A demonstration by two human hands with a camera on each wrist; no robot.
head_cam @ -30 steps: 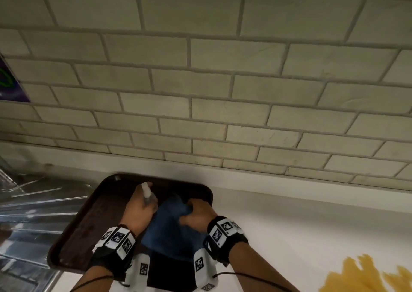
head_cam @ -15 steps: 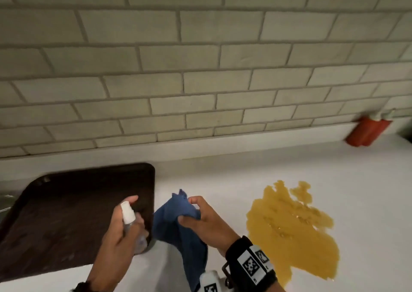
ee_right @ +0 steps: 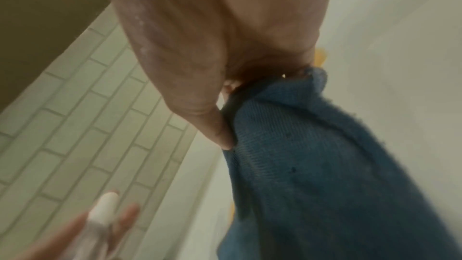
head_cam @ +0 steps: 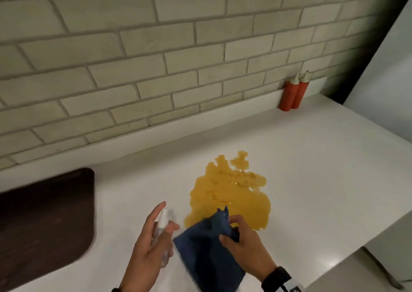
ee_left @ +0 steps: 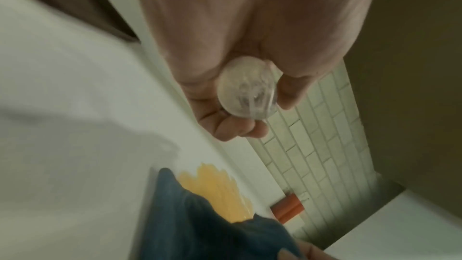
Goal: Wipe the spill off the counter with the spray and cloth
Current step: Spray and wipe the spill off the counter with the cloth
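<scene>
An orange-yellow spill (head_cam: 231,191) spreads over the white counter (head_cam: 312,158). My left hand (head_cam: 151,236) grips a small clear spray bottle (head_cam: 161,229) with a white top, held upright just left of the spill's near edge; its round base (ee_left: 247,88) shows in the left wrist view, and its top (ee_right: 105,207) in the right wrist view. My right hand (head_cam: 240,240) pinches a dark blue cloth (head_cam: 205,247) that hangs down over the counter at the spill's near edge. The same cloth (ee_right: 312,155) fills the right wrist view, and the cloth (ee_left: 200,215) shows before the spill (ee_left: 215,187).
A dark brown tray (head_cam: 44,220) lies on the counter at the left. Two red squeeze bottles (head_cam: 294,93) stand against the brick-tiled wall (head_cam: 156,57) at the back right. The counter's right edge (head_cam: 365,231) drops off near the spill.
Both hands have come off the tray and moved right, carrying the spray bottle and the cloth to the near edge of the spill. The view has swung right with them.
</scene>
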